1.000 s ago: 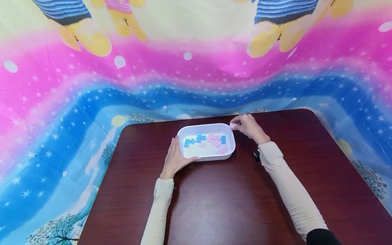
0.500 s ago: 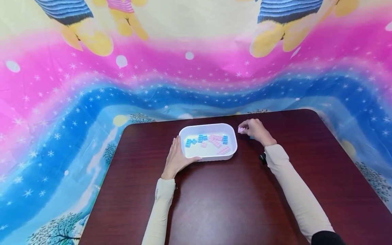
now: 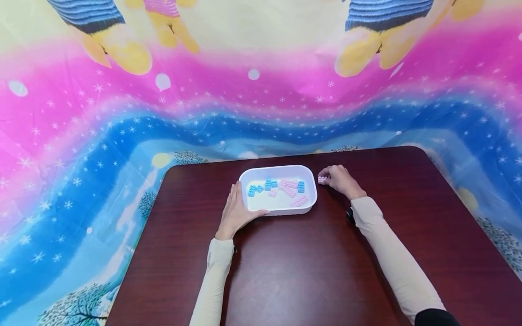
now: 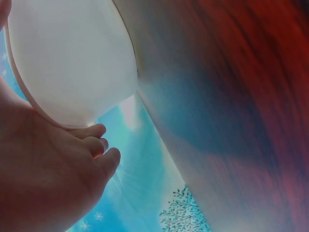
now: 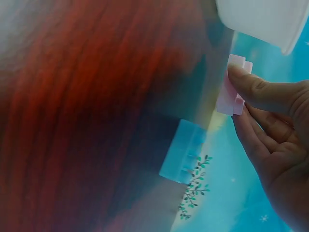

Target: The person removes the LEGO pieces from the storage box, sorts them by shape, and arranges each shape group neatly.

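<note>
My right hand (image 3: 341,181) pinches a pink building brick (image 3: 322,180) between thumb and fingers, just right of the white plastic box (image 3: 278,212). In the right wrist view the brick hangs apart from the box, its studs turned toward the hand. A blue brick (image 5: 182,152) stands on the table near that hand; in the head view the hand hides it. My left hand (image 3: 235,212) rests against the box's left front corner, fingers straight along the left wall and thumb along the front. Inside the box lie several blue bricks (image 3: 268,184) and several pink bricks (image 3: 299,201).
The dark red-brown wooden table (image 3: 281,267) has rounded far corners, and its far edge runs close behind the box. Beyond it hangs a printed cloth (image 3: 253,122) in pink, blue and cream.
My right hand, with the pink brick, has moved from the box's far right corner rightward and then nearer to me. The left hand stays on the box.
</note>
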`<control>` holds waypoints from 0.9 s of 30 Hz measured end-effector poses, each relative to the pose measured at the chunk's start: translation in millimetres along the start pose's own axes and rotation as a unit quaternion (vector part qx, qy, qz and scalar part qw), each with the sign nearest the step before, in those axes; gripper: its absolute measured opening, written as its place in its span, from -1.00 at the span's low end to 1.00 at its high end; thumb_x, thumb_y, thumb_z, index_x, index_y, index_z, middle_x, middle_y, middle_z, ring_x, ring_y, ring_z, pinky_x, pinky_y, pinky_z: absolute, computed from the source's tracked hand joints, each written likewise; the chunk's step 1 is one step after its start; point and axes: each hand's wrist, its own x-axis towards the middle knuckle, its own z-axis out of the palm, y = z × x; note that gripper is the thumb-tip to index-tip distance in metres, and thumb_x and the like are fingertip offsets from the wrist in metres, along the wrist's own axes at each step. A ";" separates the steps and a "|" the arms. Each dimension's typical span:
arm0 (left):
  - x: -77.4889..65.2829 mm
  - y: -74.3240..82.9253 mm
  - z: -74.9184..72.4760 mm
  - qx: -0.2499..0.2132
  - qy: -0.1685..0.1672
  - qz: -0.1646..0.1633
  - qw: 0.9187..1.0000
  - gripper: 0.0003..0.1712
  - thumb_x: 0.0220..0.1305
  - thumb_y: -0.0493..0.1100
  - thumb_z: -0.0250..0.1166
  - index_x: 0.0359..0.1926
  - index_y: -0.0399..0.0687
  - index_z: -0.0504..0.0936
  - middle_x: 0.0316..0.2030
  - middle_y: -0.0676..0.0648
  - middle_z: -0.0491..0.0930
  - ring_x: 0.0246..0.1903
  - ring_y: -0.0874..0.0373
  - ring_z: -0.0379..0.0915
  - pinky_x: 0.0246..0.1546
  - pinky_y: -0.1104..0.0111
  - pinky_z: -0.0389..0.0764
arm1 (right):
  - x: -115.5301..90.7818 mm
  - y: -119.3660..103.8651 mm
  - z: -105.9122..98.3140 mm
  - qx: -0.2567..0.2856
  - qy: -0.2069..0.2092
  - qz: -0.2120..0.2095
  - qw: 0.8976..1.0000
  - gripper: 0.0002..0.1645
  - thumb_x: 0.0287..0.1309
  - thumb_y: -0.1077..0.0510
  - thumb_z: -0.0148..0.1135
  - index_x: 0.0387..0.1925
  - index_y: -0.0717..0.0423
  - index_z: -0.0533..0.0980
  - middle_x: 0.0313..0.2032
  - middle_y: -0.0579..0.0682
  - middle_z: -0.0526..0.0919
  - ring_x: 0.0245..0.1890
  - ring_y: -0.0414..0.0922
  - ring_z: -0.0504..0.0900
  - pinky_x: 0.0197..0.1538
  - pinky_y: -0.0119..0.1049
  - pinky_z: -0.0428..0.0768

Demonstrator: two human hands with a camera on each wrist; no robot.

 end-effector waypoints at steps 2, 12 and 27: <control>-0.5 -0.7 -0.3 -0.002 0.001 0.000 1.000 0.63 -0.07 0.39 0.64 0.68 -0.31 -0.12 0.66 -0.30 -0.04 0.65 -0.20 -0.21 0.60 -0.01 0.00 | 0.1 1.3 2.6 0.001 -0.004 -0.004 1.000 -0.80 0.33 0.41 0.36 -0.04 0.40 0.73 -0.13 0.29 0.77 -0.18 0.11 0.69 -0.01 0.06 0.68; -0.2 -1.4 0.7 -0.005 0.000 0.002 1.000 0.64 -0.09 0.42 0.63 0.68 -0.31 -0.12 0.66 -0.29 -0.05 0.65 -0.22 -0.20 0.60 -0.01 -0.01 | 0.9 7.1 11.4 -0.006 -0.017 0.008 1.000 -0.77 0.34 0.45 0.30 -0.02 0.40 0.72 -0.06 0.32 0.75 -0.15 0.11 0.67 0.02 0.06 0.67; 0.6 -1.4 1.7 0.002 0.000 0.000 1.000 0.63 -0.07 0.40 0.64 0.69 -0.31 -0.13 0.66 -0.30 -0.04 0.65 -0.20 -0.21 0.61 0.03 -0.02 | 0.2 9.3 16.6 -0.011 -0.013 0.006 1.000 -0.76 0.39 0.38 0.31 0.02 0.42 0.71 -0.02 0.36 0.73 -0.11 0.15 0.68 0.04 0.09 0.66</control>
